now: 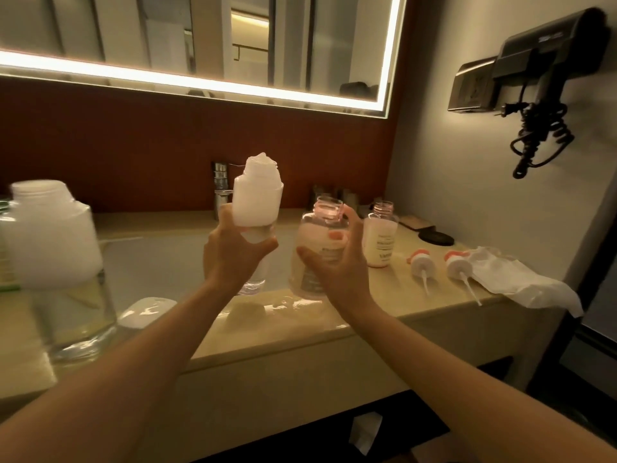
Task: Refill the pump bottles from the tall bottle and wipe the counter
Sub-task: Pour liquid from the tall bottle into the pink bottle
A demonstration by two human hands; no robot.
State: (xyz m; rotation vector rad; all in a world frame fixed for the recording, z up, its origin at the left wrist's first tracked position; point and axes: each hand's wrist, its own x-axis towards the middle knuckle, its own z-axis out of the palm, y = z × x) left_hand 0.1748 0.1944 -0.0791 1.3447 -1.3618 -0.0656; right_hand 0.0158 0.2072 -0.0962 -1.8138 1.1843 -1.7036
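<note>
Glossy stone counter (300,324); clear plastic pump bottle (317,248).

One wide-angle view looks from the person's head, forward and down along both forearms (140,362) onto the counter (384,305) — near, arms filling the lower half. It faces the mirror (233,45), side wall (450,195) at right.

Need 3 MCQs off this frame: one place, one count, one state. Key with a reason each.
1. The pump heads lie: A in the basin; B screwed on the bottles; C on the counter beside the white cloth.
2. Bare-necked pump bottles: A two; B three; C five.
3. The tall bottle in the left hand is: A capped; B uncapped; C lying flat.
Key: 1C, both lie loose by the cloth; 2A, the near pump bottle in the right hand, another behind it; 3B, its mouth shows open.
</note>
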